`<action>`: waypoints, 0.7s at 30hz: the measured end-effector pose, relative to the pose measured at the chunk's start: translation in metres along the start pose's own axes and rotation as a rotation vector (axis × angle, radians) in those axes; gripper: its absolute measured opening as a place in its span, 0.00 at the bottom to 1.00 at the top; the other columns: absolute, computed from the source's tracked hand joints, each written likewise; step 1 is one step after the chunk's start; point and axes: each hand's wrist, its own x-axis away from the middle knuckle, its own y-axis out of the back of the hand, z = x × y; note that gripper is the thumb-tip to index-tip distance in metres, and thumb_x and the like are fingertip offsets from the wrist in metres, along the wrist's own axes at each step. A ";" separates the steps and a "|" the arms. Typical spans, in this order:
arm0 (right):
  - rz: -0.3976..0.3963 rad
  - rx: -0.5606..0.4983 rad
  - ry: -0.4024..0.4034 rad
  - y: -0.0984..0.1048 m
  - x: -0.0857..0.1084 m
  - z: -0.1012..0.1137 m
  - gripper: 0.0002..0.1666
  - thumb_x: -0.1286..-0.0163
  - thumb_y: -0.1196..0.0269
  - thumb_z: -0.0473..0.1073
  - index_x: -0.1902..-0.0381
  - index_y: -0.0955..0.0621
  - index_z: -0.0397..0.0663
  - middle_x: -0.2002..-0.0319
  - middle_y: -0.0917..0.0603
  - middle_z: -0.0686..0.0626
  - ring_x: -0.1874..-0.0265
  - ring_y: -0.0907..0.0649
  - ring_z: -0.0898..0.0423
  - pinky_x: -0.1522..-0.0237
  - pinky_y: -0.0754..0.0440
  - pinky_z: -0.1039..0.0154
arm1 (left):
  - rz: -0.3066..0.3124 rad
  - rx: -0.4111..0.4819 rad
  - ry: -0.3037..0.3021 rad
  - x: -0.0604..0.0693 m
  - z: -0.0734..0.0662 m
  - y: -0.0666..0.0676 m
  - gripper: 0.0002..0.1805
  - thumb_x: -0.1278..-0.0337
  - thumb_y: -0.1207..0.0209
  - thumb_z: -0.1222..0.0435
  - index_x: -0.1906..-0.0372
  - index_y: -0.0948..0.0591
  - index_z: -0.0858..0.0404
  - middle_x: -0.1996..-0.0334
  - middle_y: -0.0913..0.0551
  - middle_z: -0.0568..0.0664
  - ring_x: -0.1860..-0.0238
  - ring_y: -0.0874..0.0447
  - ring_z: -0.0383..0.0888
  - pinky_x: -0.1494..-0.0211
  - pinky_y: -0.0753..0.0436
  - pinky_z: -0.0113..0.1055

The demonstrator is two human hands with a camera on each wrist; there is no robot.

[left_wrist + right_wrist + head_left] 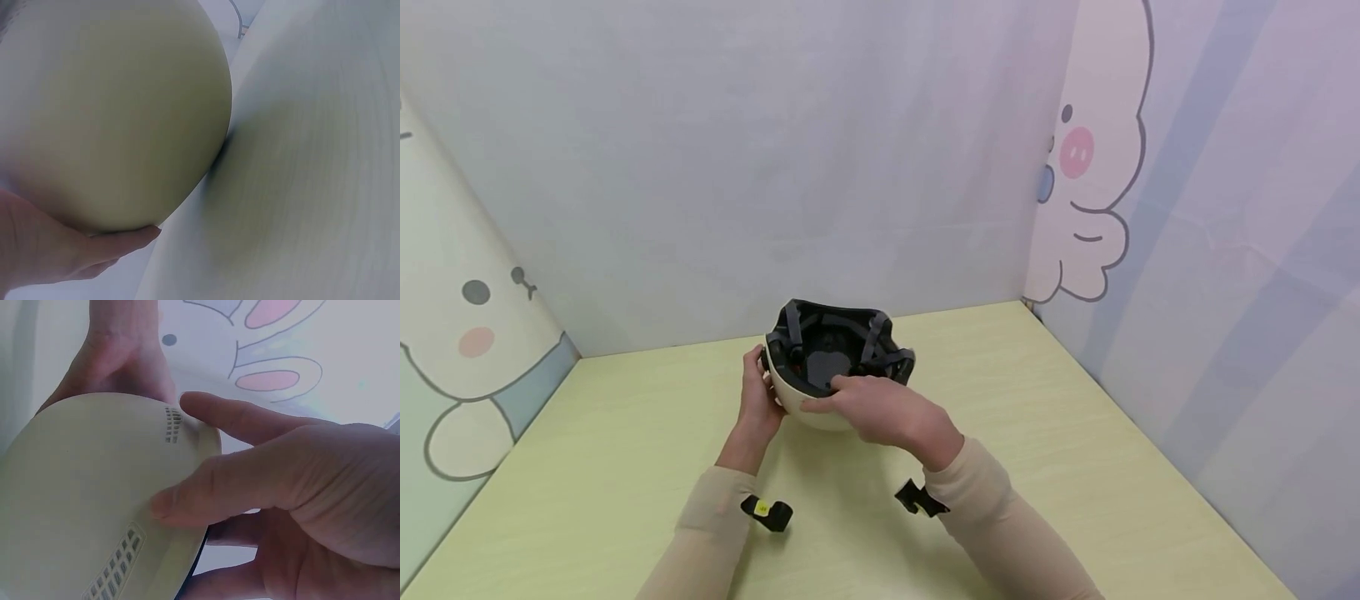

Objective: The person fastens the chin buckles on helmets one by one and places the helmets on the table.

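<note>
A cream helmet [820,417] with a black padded inside and dark straps rests on the table, its opening turned up. In the head view my left hand [760,404] holds its left side; the left wrist view shows fingers of that left hand [69,250] against the smooth shell [131,119]. My right hand [887,410] grips the near rim. In the right wrist view the thumb of the right hand [300,494] lies on the outer shell [81,469], beside grid-like vents, and other fingers reach round the edge to the inside.
The pale yellow-green table [625,433] meets a light curtain [737,167] at the back, with cartoon animals printed on both sides. A black strap-like piece [767,512] is at the left sleeve and another [921,498] at the right.
</note>
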 end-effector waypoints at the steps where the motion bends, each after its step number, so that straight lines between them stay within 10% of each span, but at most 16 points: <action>1: -0.004 0.009 0.006 0.000 0.000 0.001 0.43 0.33 0.39 0.23 0.31 0.26 0.73 0.62 0.24 0.51 0.73 0.27 0.57 0.72 0.27 0.67 | 0.001 -0.003 -0.002 0.000 0.000 0.000 0.36 0.35 0.59 0.34 0.32 0.34 0.50 0.41 0.33 0.51 0.45 0.36 0.46 0.48 0.35 0.43; 21: -0.016 0.082 0.001 -0.002 -0.004 0.010 0.38 0.32 0.39 0.26 0.31 0.25 0.67 0.60 0.20 0.49 0.67 0.21 0.56 0.66 0.20 0.64 | 0.026 -0.006 -0.024 -0.001 0.000 0.002 0.39 0.36 0.59 0.30 0.27 0.36 0.45 0.35 0.34 0.52 0.38 0.37 0.47 0.43 0.36 0.45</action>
